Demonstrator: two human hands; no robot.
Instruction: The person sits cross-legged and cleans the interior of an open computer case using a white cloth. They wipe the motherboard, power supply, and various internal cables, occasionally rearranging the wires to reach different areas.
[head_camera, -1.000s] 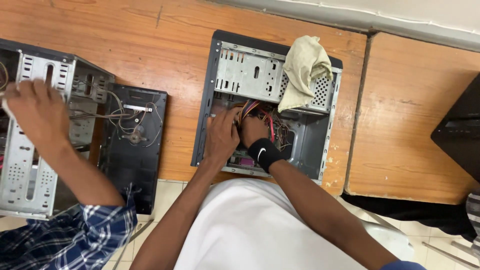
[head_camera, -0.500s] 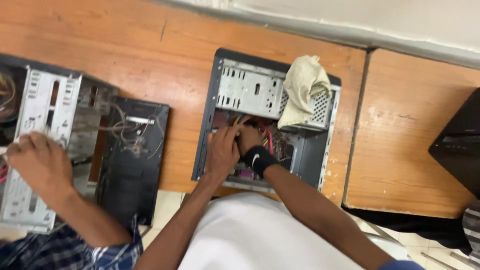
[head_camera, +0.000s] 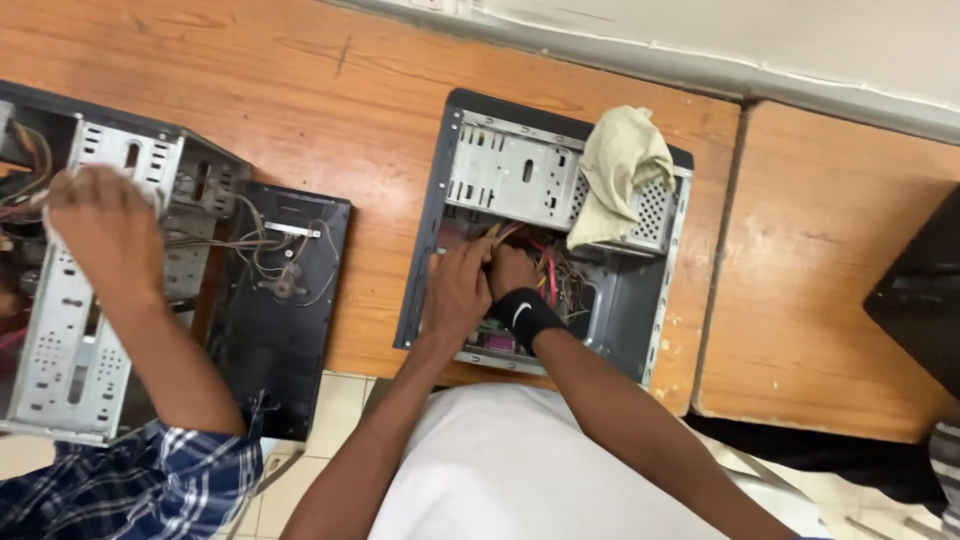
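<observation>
A view from above of an open computer case (head_camera: 545, 240) lying flat on a wooden tabletop (head_camera: 300, 110), its long axis running away from the person. Both of the person's hands are inside it, side by side and touching, in the near half of the case. The left hand (head_camera: 458, 285) lies palm down, fingers curled into a bundle of cables (head_camera: 545, 265), red, yellow and dark, which sits just beyond and slightly right of the fingertips. The right hand (head_camera: 508, 270), with a black wristband (head_camera: 525, 315), is tucked against the left and reaches a little deeper, so it is nearer the cables. Its fingers are bent among the wires, but whether either hand actually grips one cannot be told.

A cream cloth (head_camera: 620, 170) is draped over the far right corner of the case, on the metal drive cage (head_camera: 515, 180).

To the left, well apart, a second open case (head_camera: 120, 250) lies on the same tabletop. Another person in a blue plaid sleeve (head_camera: 130, 485) has a hand (head_camera: 105, 225) on it.
</observation>
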